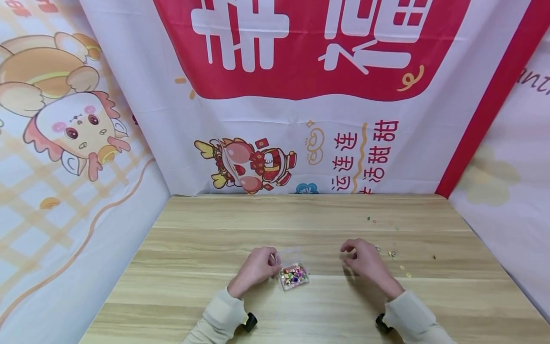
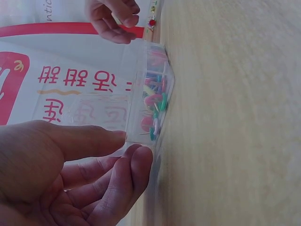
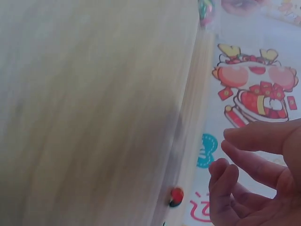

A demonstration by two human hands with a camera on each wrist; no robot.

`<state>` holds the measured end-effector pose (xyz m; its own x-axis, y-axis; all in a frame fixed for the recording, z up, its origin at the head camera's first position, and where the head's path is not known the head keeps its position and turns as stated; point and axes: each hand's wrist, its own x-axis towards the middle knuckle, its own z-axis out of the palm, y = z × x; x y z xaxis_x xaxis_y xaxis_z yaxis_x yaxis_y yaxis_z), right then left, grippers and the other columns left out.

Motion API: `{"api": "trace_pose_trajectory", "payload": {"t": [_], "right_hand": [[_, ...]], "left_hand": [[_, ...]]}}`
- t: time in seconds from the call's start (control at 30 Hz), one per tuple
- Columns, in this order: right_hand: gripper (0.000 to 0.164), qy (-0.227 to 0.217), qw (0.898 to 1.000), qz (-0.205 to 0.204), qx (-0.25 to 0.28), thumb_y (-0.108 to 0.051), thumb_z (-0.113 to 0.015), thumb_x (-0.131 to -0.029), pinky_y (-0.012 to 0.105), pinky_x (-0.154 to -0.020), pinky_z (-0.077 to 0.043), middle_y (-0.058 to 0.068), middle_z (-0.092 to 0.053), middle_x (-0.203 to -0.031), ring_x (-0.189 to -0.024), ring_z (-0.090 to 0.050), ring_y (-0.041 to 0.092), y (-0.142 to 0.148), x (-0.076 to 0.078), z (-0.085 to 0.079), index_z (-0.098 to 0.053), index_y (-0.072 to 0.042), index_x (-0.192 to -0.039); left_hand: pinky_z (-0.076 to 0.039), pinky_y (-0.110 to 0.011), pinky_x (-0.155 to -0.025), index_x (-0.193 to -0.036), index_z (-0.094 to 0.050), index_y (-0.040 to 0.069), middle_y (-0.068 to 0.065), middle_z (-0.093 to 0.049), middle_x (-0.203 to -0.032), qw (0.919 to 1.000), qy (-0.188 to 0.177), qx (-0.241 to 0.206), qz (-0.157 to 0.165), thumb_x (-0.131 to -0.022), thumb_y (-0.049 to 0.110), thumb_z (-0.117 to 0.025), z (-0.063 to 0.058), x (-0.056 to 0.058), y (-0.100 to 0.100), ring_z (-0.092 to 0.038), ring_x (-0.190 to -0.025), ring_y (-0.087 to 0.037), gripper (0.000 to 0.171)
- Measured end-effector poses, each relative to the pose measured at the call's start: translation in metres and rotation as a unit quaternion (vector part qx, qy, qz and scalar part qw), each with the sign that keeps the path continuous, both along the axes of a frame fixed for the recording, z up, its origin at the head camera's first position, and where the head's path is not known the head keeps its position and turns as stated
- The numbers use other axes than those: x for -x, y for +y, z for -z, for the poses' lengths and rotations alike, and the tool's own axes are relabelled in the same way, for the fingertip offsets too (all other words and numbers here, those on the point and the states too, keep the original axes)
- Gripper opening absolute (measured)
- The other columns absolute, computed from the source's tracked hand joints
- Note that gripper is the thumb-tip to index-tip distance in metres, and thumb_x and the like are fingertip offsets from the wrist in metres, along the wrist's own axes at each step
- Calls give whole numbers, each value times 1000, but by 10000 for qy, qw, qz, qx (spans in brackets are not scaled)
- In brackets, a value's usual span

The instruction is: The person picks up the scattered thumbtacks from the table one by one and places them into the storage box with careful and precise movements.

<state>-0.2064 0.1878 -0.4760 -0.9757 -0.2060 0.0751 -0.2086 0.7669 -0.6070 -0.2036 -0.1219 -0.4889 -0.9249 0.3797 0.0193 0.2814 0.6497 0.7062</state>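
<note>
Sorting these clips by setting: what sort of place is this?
Probably a makeshift recording booth: a wood-grain table closed in by a red-and-white banner with sideways lettering and, at left, a cartoon-printed sheet.

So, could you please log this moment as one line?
left hand: pinches clear box of tacks; right hand: nothing visibly held; loose tacks: on table near right hand

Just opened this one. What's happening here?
A person's left hand grips the edge of a small clear plastic box of colorful thumbtacks on a wooden table; its lid seems to be open. The right hand hovers over the table to the right of the box, apparently holding nothing. More thumbtacks lie scattered on the table near the right hand.
</note>
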Motion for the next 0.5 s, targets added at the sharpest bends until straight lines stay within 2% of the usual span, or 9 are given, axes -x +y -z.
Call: {"api": "trace_pose_trajectory", "payload": {"t": [0.3,0.5], "right_hand": [[21,132,9982,-66,-586,4,-74,-73,37,-68,-51,9,-68,-85,-77,-60,20,14,12,2,-71,-3,-93],[18,-45,9965,-88,-835,6,-72,-75,35,-66,-50,7,-67,-82,-74,-58,18,17,18,3,-70,-4,-89]], "left_hand": [[-46,-21,-46,-83,-65,6,0,-66,-66,10000,-30,-2,-29,-83,1,-73,0,-1,-1,-53,-51,-6,9],[-46,-21,-45,-81,-64,7,1,-65,-65,10000,22,10,-32,-83,1,-73,0,-1,0,-53,-50,-6,10]]}}
